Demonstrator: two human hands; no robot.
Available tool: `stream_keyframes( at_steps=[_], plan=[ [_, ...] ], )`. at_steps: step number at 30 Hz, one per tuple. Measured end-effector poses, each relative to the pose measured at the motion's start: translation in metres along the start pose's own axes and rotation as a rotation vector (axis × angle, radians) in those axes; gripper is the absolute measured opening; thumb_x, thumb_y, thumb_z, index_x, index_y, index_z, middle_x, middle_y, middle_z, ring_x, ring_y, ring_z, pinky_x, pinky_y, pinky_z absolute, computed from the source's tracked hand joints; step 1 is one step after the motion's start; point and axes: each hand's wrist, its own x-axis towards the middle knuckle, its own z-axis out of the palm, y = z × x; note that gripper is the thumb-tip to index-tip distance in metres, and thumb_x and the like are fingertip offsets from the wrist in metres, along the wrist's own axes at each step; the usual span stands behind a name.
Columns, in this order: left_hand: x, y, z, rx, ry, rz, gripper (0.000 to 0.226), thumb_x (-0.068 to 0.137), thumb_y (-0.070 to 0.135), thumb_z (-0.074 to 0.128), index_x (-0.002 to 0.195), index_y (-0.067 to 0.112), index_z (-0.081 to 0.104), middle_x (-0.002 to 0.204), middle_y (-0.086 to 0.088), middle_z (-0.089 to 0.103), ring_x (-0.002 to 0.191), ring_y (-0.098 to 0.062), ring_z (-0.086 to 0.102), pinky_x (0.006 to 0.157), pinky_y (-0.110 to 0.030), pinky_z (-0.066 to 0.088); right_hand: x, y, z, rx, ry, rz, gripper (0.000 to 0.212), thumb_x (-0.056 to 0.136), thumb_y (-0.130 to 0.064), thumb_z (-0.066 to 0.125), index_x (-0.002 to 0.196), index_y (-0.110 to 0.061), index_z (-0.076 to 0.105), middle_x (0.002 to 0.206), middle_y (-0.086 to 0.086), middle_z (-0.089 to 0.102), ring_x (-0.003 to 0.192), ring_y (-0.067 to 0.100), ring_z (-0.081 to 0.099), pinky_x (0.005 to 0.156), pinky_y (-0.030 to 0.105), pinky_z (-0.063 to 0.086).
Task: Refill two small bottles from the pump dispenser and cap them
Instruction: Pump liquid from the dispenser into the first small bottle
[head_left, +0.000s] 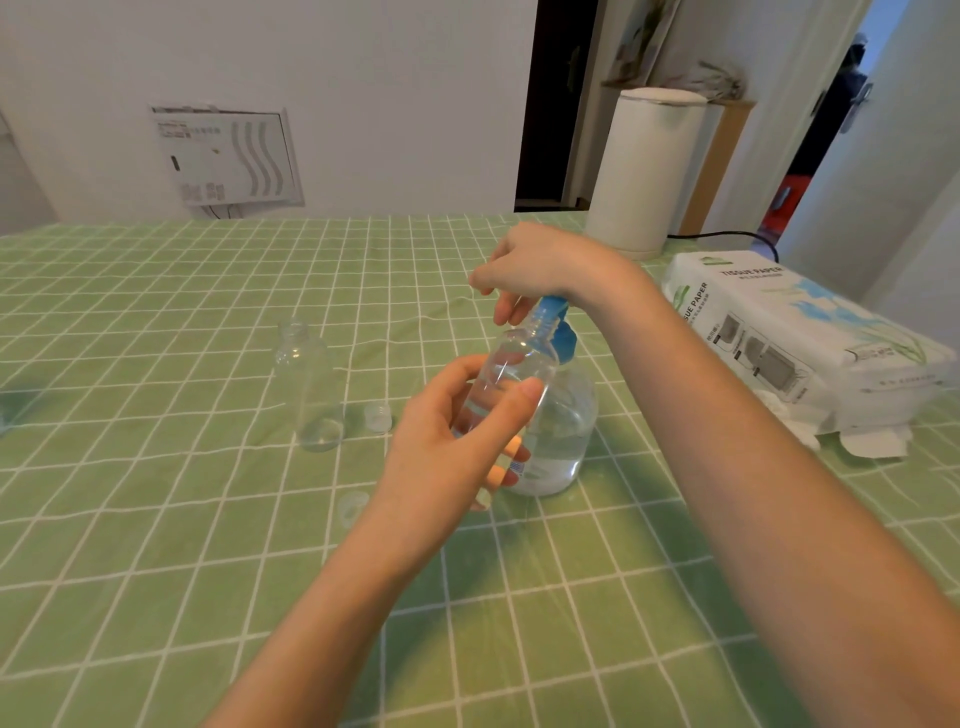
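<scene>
at green table: two bottles, two caps, one dispenser.

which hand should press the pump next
Right. The right hand is directly over the blue pump head, while the left hand is busy: it grips the small bottle, tilted with its mouth up at the spout.

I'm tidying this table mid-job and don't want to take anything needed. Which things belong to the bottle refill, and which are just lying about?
In the job: pump dispenser under the right hand; small bottle held by the left hand; second small bottle, standing open; far cap; near cap.
Lying about: tissue pack; white canister at the back.
</scene>
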Motion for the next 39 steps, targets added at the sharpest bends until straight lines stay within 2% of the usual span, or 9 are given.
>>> stream_keyframes(
  at_steps=[8,13,17,21,23,27,32,35,39],
  plan=[
    [-0.0011,-0.0005,0.0010,-0.001,0.001,-0.004,0.025,0.074,0.041,0.070,0.093,0.026,0.065,0.077,0.005,0.068,0.057,-0.007,0.061,0.045,-0.015,0.044,-0.0017,0.0014,0.0006,0.002,-0.026,0.014,0.028,0.090,-0.026,0.051,0.104,-0.007,0.066,0.097,0.010,0.073,0.100,0.026,0.068,0.068,0.027,0.047],
    [-0.0012,-0.0022,0.0021,0.018,0.003,-0.020,0.029,0.073,0.042,0.071,0.094,0.022,0.064,0.076,0.002,0.067,0.057,-0.006,0.061,0.046,-0.018,0.046,-0.0030,0.0044,0.0071,-0.008,-0.031,0.022,0.028,0.091,-0.025,0.050,0.105,-0.007,0.066,0.103,0.012,0.071,0.099,0.029,0.068,0.086,0.039,0.052],
    [-0.0004,-0.0024,0.0014,0.023,0.006,-0.019,0.028,0.073,0.043,0.071,0.092,0.024,0.065,0.079,-0.005,0.068,0.057,-0.007,0.060,0.047,-0.019,0.048,-0.0028,0.0052,0.0081,-0.002,-0.019,0.014,0.029,0.091,-0.025,0.050,0.106,-0.006,0.066,0.105,0.014,0.071,0.101,0.030,0.067,0.090,0.041,0.052],
    [-0.0007,-0.0017,0.0017,0.012,0.012,-0.013,0.030,0.069,0.043,0.066,0.091,0.023,0.065,0.077,0.000,0.068,0.055,-0.007,0.060,0.046,-0.018,0.048,-0.0023,0.0048,0.0076,-0.021,0.013,-0.005,0.034,0.092,-0.026,0.049,0.112,-0.002,0.062,0.107,0.014,0.070,0.104,0.028,0.066,0.092,0.041,0.051],
    [0.0000,-0.0020,0.0006,0.034,0.007,-0.005,0.022,0.075,0.042,0.069,0.090,0.027,0.065,0.076,-0.002,0.069,0.056,-0.008,0.061,0.047,-0.022,0.049,-0.0017,0.0031,0.0050,-0.047,0.023,-0.008,0.035,0.091,-0.026,0.049,0.113,-0.002,0.062,0.106,0.014,0.071,0.102,0.028,0.067,0.088,0.038,0.053],
    [0.0019,-0.0010,-0.0010,0.054,0.011,0.001,0.019,0.072,0.043,0.062,0.088,0.035,0.065,0.074,-0.003,0.068,0.056,-0.011,0.062,0.051,-0.031,0.047,0.0006,-0.0002,0.0006,-0.099,0.034,-0.003,0.032,0.091,-0.022,0.047,0.112,-0.002,0.062,0.102,0.013,0.071,0.090,0.025,0.069,0.063,0.026,0.047],
    [0.0019,-0.0018,-0.0011,0.039,0.008,0.010,0.016,0.072,0.040,0.063,0.087,0.032,0.066,0.074,0.000,0.068,0.056,-0.009,0.062,0.047,-0.021,0.049,0.0015,0.0004,0.0015,-0.074,0.019,-0.005,0.033,0.091,-0.023,0.048,0.110,-0.001,0.062,0.104,0.013,0.072,0.098,0.027,0.069,0.073,0.030,0.049],
    [0.0019,-0.0026,-0.0010,0.055,0.010,0.003,0.018,0.073,0.041,0.063,0.088,0.032,0.066,0.076,-0.003,0.069,0.057,-0.010,0.062,0.050,-0.027,0.049,0.0022,0.0019,0.0022,-0.062,0.026,-0.009,0.032,0.090,-0.024,0.049,0.110,-0.002,0.063,0.106,0.013,0.071,0.102,0.026,0.067,0.075,0.030,0.048],
    [0.0013,-0.0037,0.0001,0.076,0.010,-0.021,0.020,0.072,0.045,0.062,0.088,0.033,0.065,0.078,-0.009,0.068,0.057,-0.012,0.062,0.053,-0.033,0.049,0.0028,0.0060,0.0066,-0.060,0.010,-0.004,0.035,0.090,-0.023,0.049,0.113,-0.001,0.062,0.110,0.015,0.070,0.083,0.021,0.060,0.087,0.038,0.052]
  ],
)
